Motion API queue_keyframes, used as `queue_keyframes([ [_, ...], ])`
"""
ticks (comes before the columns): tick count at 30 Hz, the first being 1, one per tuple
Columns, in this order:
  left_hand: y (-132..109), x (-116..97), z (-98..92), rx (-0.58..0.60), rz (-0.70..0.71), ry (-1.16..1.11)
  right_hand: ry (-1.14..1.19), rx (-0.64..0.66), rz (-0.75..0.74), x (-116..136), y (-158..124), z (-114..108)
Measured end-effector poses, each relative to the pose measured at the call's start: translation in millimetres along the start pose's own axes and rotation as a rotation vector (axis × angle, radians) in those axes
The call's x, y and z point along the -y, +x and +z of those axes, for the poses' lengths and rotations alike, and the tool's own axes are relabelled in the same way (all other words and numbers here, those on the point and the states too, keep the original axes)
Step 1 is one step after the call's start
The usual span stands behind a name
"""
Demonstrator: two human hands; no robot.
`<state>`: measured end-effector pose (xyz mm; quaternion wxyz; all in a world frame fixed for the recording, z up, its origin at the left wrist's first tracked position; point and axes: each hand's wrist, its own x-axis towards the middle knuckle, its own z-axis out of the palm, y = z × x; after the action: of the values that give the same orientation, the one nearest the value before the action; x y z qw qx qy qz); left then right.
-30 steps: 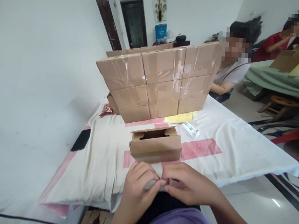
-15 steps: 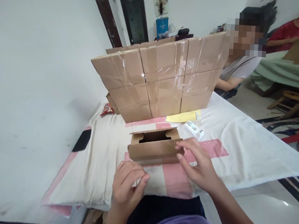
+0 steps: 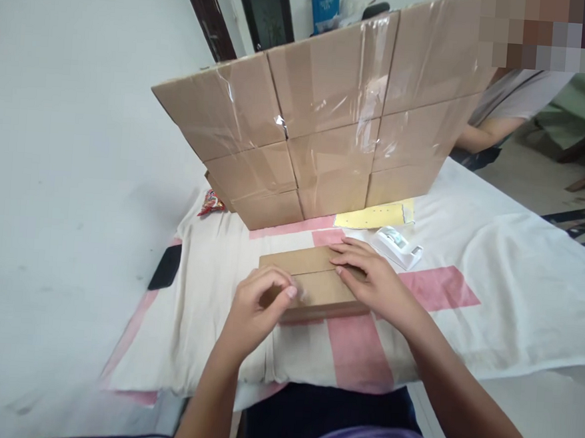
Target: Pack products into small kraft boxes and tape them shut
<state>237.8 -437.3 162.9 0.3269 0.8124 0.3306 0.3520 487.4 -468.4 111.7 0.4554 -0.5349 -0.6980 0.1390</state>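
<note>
A small brown cardboard box (image 3: 318,281) lies in front of me on the cloth-covered table, its two top flaps folded down so that they meet in a seam. My right hand (image 3: 362,270) rests spread over the box's right end, fingers pressing on the flaps. At the left end, my left hand (image 3: 264,300) has thumb and forefinger pinched together; a faint clear glint beside the thumb tip looks like a piece of clear tape. A white tape dispenser (image 3: 398,248) stands just beyond my right hand.
Behind the box rises a wall of stacked, taped cartons (image 3: 329,128). A yellow sheet (image 3: 373,215) lies at its foot. A black phone (image 3: 165,267) and a red snack packet (image 3: 212,202) are at the left. Another person's arm (image 3: 499,133) shows behind the cartons at right.
The box's flaps, raised before, are now folded down. My right hand has moved onto the top, and my left hand has come up to the box's left end. The view has tilted down.
</note>
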Motion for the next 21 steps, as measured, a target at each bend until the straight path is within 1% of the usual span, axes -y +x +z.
queue_keyframes([
  [4,17.2,3.0,3.7,0.122,-0.103,-0.074,-0.006,0.000,0.004,4.8,1.2,-1.5],
  [6,24.0,3.0,4.6,0.177,-0.117,-0.063,-0.005,-0.002,0.000,6.2,1.4,-2.3],
  [9,32.3,2.2,1.8,0.252,-0.077,-0.034,0.005,-0.008,0.000,6.7,1.0,-3.1],
  [13,41.5,1.6,-6.9,0.315,-0.036,0.008,0.028,-0.013,-0.002,5.3,0.3,-2.7],
  [17,52.4,5.1,-10.3,0.433,-0.005,0.175,0.044,-0.022,0.010,2.5,-0.9,-0.7],
  [21,62.2,13.8,-6.6,0.488,0.037,0.326,0.061,-0.022,0.033,0.1,-2.4,1.0],
])
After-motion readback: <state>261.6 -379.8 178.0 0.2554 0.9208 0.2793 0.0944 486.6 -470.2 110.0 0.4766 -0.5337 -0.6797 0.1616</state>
